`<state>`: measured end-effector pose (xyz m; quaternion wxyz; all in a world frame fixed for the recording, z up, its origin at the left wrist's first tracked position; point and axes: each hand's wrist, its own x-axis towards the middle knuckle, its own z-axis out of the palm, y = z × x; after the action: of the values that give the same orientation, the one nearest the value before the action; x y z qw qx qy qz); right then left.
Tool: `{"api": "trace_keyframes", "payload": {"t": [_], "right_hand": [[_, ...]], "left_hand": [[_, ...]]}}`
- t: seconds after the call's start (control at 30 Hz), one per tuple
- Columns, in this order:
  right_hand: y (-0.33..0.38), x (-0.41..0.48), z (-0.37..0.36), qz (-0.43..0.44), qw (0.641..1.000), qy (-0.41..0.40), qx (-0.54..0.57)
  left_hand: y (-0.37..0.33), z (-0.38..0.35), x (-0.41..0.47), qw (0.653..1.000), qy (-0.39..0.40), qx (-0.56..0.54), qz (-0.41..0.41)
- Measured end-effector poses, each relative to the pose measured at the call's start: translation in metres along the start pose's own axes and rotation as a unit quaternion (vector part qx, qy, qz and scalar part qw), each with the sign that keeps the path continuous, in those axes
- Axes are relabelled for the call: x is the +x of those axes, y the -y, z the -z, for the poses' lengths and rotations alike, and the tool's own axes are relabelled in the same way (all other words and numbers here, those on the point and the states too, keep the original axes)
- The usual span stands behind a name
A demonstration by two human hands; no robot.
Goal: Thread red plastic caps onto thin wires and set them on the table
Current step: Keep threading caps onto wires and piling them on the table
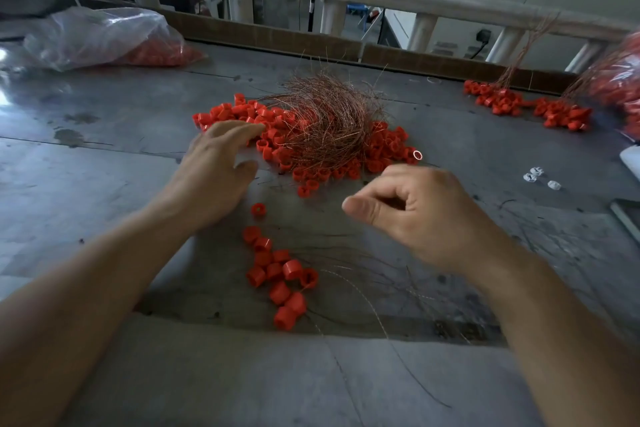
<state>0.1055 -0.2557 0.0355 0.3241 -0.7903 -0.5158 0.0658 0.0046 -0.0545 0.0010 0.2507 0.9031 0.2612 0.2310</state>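
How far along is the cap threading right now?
Done: wired cap bunches at the far right, and a cap row in front that looks strung. In hand: the left hand reaches to the loose cap pile; the right hand is curled, any wire in it unclear. Left: most of that pile, the copper wire tangle, and the bag of caps.

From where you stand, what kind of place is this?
Probably a small hand-assembly workshop: a worn grey worktable, a heap of red caps under a tangle of thin wires, and a clear plastic bag of more caps.
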Motion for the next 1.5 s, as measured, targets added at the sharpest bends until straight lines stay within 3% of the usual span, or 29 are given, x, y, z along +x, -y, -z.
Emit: {"api": "trace_keyframes", "payload": {"t": [0.17,0.3,0.53,0.73,0.8,0.87,0.97,1.03,1.1,1.2,1.5], "right_hand": [[-0.002,0.002,0.009,-0.006,0.988,-0.150,0.037],[-0.009,0.003,0.012,-0.027,0.976,-0.213,0.045],[-0.018,0.006,0.015,-0.048,0.964,-0.257,0.037],[-0.023,0.010,0.012,-0.073,0.966,-0.248,-0.008],[-0.024,0.010,0.011,-0.077,0.966,-0.247,-0.017],[-0.026,0.010,0.012,-0.079,0.965,-0.251,-0.020],[-0.022,0.010,0.009,-0.054,0.964,-0.261,-0.024],[-0.017,0.011,0.005,-0.023,0.969,-0.241,-0.045],[-0.013,0.012,-0.002,0.004,0.977,-0.198,-0.082],[-0.010,0.017,-0.013,0.011,0.983,-0.126,-0.135],[-0.013,0.029,-0.028,0.006,0.980,-0.029,-0.199]], "left_hand": [[0.003,-0.011,0.003,0.995,0.089,0.026,-0.032],[0.006,-0.009,0.002,0.997,0.018,0.057,-0.045],[0.010,-0.003,0.002,0.996,-0.028,0.073,-0.035],[0.011,0.003,-0.001,0.997,-0.030,0.063,-0.039],[0.008,0.006,-0.005,0.998,-0.053,0.014,-0.021],[0.002,0.013,-0.009,0.993,-0.050,-0.108,0.023],[-0.013,0.028,-0.017,0.920,0.008,-0.388,0.050],[-0.022,0.034,-0.023,0.877,0.078,-0.472,0.030],[-0.028,0.035,-0.027,0.861,0.142,-0.488,0.011],[-0.031,0.034,-0.030,0.873,0.192,-0.448,-0.012],[-0.031,0.036,-0.029,0.873,0.203,-0.443,-0.025]]}}
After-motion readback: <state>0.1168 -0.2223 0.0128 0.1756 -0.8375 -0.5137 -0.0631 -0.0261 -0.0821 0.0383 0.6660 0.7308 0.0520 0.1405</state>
